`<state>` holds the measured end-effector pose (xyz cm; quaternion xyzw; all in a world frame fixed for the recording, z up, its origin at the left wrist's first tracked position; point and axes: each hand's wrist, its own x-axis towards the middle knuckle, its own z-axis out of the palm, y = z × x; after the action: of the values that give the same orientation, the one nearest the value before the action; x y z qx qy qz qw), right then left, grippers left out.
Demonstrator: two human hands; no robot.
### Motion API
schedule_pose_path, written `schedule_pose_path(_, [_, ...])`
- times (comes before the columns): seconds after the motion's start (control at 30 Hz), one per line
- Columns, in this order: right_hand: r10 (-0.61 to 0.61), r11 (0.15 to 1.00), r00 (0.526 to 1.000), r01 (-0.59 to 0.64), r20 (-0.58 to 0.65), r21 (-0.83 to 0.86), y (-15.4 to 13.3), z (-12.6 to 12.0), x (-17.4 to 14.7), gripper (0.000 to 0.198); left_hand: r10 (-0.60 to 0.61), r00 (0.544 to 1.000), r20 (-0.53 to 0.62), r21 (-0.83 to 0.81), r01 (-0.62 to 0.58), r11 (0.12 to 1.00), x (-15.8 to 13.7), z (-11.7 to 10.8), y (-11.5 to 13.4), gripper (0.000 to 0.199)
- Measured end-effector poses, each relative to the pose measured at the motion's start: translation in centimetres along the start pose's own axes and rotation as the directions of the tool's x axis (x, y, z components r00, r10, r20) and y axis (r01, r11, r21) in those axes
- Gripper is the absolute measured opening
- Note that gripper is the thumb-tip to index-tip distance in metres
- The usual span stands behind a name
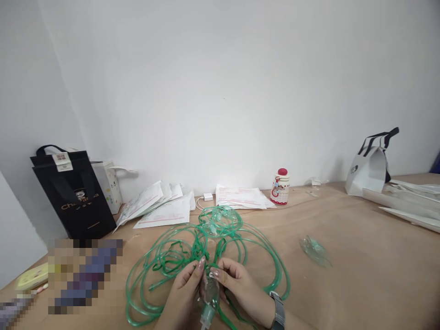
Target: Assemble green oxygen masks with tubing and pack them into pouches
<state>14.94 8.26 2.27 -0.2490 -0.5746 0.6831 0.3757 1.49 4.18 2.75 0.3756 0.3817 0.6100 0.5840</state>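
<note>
At the table's front edge I hold a clear oxygen mask (pixel 211 293) with a pale green connector (pixel 207 315) pointing toward me. My left hand (pixel 185 286) pinches its far end from the left, thumb on top. From the right, my right hand (pixel 239 283) grips the same end with thumb and fingers. A green elastic strap (pixel 225 317) trails down below the right hand. Just beyond my fingertips lies a heap of coiled green tubing (pixel 161 243), with more clear masks (pixel 220 214) at its far side. What my fingers do underneath the mask is hidden.
Another clear mask (pixel 314 250) lies to the right. White paper packets (pixel 168 211) and more packets (pixel 240 197) rest along the wall. A red-capped bottle (pixel 280 188), a black bag (pixel 74 197) and a white bag (pixel 367 172) stand toward the back.
</note>
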Motion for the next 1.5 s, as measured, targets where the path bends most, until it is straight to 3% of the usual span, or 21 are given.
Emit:
schedule_pose_path(0.3, [-0.020,1.000,0.999,0.021,-0.040,0.014,-0.5,0.2,-0.3,0.037,0.049,0.989,0.136,0.092,-0.062,0.994,-0.4,0.3,0.4,0.021])
schedule_pose_path(0.53, [-0.026,0.999,0.999,0.027,-0.025,0.023,-0.6,0.2,-0.3,0.038,0.005,0.995,0.102,-0.099,0.005,0.995,-0.1,0.4,-0.6,0.017])
schedule_pose_path(0.73, [-0.057,0.998,0.998,0.057,-0.029,-0.002,-1.8,0.5,-0.6,0.038,-0.044,0.998,0.052,-0.139,0.051,0.989,-0.2,1.0,-0.6,0.024])
schedule_pose_path(1.23, [-0.044,0.999,0.999,0.044,-0.032,-0.003,-0.2,0.0,-0.2,0.038,-0.003,0.993,0.117,-0.061,0.010,0.998,-0.3,0.4,-0.4,0.019])
schedule_pose_path(1.5, [-0.045,0.996,0.994,0.038,-0.097,-0.076,-1.8,0.3,-0.7,0.039,0.030,0.995,0.090,-0.012,-0.029,1.000,-0.2,0.5,-0.3,0.020])
